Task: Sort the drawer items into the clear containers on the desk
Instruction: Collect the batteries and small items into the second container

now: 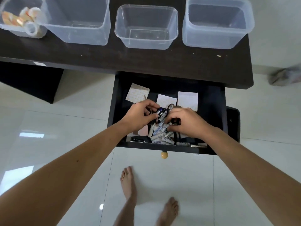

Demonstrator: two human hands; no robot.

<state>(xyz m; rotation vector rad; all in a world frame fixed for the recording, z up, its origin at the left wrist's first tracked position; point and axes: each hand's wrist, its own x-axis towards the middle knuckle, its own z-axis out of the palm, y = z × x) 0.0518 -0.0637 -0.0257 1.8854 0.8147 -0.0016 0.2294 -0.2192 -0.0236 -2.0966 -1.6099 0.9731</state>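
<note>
Head view: both hands are digging in drawer [210, 98]. Left hand [138, 115] is gripping batteries [161, 113]; right hand [184, 123] is pinching more from pile, prob. gathering one batch for containers [146, 26].

White battery [157, 142] at the drawer front: we read "TEKNOX", upside down.
Neighbouring battery [182, 142]: we make out perhaps "Heybright", too blurred for certainty.
Other batteries: print unreadable to us.

Head view, steeply down, over drawer [210, 101]
</note>
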